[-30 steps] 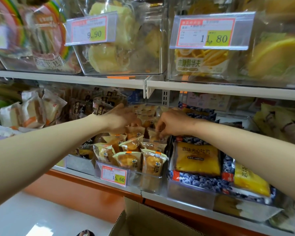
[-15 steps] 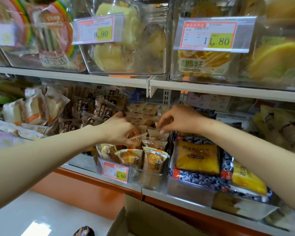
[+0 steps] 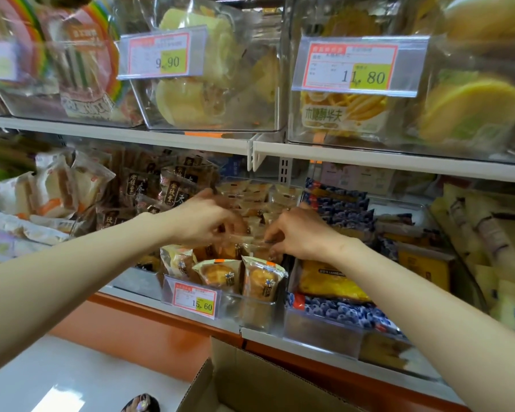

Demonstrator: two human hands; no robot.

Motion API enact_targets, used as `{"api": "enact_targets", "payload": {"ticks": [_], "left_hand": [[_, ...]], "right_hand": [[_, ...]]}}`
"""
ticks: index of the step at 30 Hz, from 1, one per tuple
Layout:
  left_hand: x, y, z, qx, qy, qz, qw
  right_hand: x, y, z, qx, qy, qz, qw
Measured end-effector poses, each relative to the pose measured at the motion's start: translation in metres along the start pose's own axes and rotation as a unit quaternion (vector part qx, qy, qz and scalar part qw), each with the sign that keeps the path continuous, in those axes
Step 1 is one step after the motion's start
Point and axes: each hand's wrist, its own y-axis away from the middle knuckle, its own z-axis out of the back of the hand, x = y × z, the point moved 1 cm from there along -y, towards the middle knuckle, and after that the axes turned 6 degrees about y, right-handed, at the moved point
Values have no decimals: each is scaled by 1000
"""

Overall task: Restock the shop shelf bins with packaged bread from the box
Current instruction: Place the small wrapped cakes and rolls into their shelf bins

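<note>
Both forearms are extending forward and slightly upward from the lower corners of the view, converging over the middle shelf. The left hand (image 3: 202,221) is reaching in from the left with the wrist level and the back of the hand facing the camera; its fingers are curling downward and pinching the left end of a bread packet (image 3: 247,239) by the clear top seam. The right hand (image 3: 299,231) is approaching from the right with the wrist bent slightly inward; its fingertips are pinching the right end of the same seam. Motion blur is hiding the exact finger placement.

The bread packet is hanging between the two hands, directly above the middle rows of the clear bin (image 3: 250,310). The bin is sitting on the middle shelf and is carrying a price tag (image 3: 194,301) reading 15.60 on its front wall. Upright bread packs (image 3: 262,281) are filling the front row of the bin, below the hands.

The cardboard box (image 3: 250,382) is standing open at the bottom of the view, below the shelf edge. Dark brown packets (image 3: 173,185) are lying to the left of the bin, and blueberry-print packages (image 3: 339,313) are lying just beside it to the right.
</note>
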Motion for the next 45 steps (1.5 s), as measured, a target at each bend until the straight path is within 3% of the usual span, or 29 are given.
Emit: {"api": "enact_targets", "payload": {"ticks": [2,4,5,7,11,18,26,33,35,39,45], "left_hand": [[1,9,13,-83,35,14,996],[11,21,19,-154,67,85,982],[15,27,21,-154,66,127,978],[24,33,14,-122,51,182,974],[23,34,-3,-48,48,216,974],[27,31,-10,-4,58,212,975],[24,33,-2,-62,17,192,979],[34,31,2,46,84,215,972],[40,31,8,12,127,208,970],[45,22,8,-234,138,204,940],[46,-1,-17,-180,71,256,947]], "right_hand": [[-2,-1,1,-4,-2,-7,1000],[-1,-2,0,-8,-3,-12,1000],[0,-3,-1,-7,-9,-15,1000],[4,-5,-1,5,-21,-25,999],[5,-7,5,45,-47,-40,997],[18,-15,6,-37,-114,-54,991],[23,-25,2,-55,-102,-49,992],[23,-26,3,-38,-99,-28,994],[21,-27,4,-32,-115,-23,993],[15,-34,0,-58,-157,-30,985],[4,-52,-8,-130,-138,-53,980]]}}
